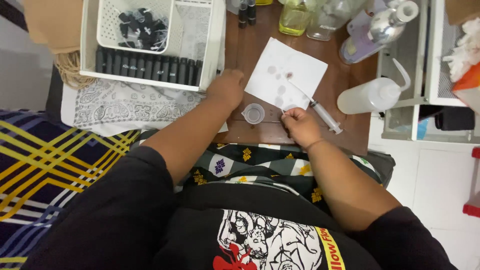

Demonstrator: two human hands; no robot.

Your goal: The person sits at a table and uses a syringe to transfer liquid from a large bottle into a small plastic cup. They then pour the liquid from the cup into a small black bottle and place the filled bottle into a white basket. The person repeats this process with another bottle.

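Hands apart: left (pixel 227 86) fisted by tray (pixel 150 80), right (pixel 299 125) pinching paper (pixel 286 73), cup (pixel 254 113) between.

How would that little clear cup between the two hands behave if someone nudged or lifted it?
The small clear cup looks like thin plastic, so it is probably very light and would slide easily on the smooth wooden table. It stands upright on a base that seems narrower than its rim, so a sideways knock from the left hand might tip it. Any contents cannot be made out.
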